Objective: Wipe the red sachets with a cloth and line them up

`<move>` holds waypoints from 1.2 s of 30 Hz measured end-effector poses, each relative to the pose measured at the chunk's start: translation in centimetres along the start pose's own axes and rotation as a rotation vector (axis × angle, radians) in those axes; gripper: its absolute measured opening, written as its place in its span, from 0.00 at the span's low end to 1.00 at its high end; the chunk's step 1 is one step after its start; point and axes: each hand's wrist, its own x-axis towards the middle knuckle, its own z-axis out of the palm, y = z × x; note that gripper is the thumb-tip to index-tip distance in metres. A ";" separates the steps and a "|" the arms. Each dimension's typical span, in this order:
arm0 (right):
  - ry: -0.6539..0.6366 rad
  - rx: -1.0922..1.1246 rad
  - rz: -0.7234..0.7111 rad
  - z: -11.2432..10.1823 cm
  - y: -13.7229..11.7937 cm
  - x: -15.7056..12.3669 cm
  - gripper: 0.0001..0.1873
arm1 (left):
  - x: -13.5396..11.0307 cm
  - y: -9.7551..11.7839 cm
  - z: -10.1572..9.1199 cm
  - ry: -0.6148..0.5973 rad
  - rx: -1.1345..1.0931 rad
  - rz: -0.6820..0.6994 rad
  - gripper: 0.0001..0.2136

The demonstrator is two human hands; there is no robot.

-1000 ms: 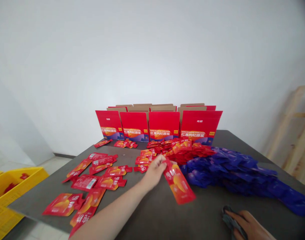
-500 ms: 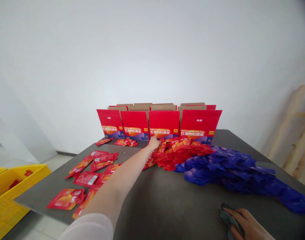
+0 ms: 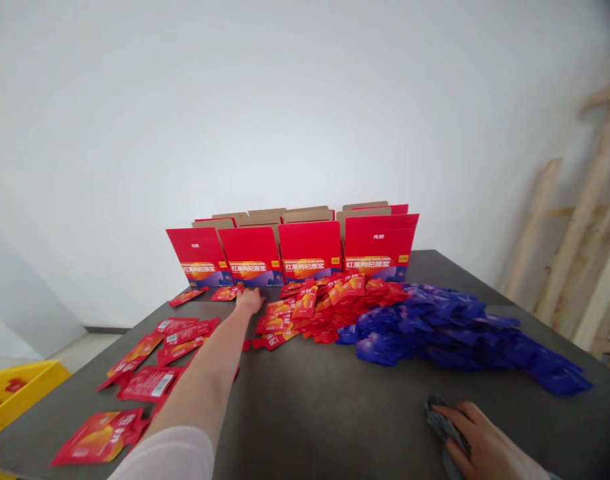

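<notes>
My left hand [image 3: 249,301] reaches across the dark table to a few red sachets [image 3: 227,293] in front of the boxes. Its fingers look bent and closed over the right end of these sachets and partly hide them. A crumpled grey-green cloth [image 3: 445,427] is gripped in my right hand [image 3: 485,440], low on the table at the right. Between the hands and the boxes lies a heap of red sachets [image 3: 329,307]. It runs into a pile of blue sachets [image 3: 449,330] on the right. More red sachets [image 3: 149,383] lie scattered left of my forearm.
Open red cartons [image 3: 309,243] stand in rows along the back of the table [image 3: 305,413], flaps up, near a white wall. A yellow crate [image 3: 35,387] holding some red items sits at the left edge. Wooden slats [image 3: 589,233] lean at the right.
My left hand has moved left from the edge of the red heap to the sachets before the left boxes. The view has shifted slightly. My right hand still holds the cloth.
</notes>
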 end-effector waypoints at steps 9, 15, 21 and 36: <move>0.040 0.006 -0.020 -0.2 -0.4 0.0 0.21 | -2.9 -0.4 -0.4 -0.034 0.072 0.050 0.17; 0.060 0.004 -0.010 0.1 -0.2 -0.1 0.21 | -6.0 -0.1 0.5 -0.001 0.057 -0.055 0.34; 0.021 0.002 0.002 -0.2 0.0 -0.2 0.23 | -6.0 -0.8 -0.5 0.006 0.014 -0.106 0.19; 0.072 -0.021 0.026 -0.5 -0.8 -0.4 0.21 | -5.3 0.1 -1.4 0.005 0.013 -0.226 0.24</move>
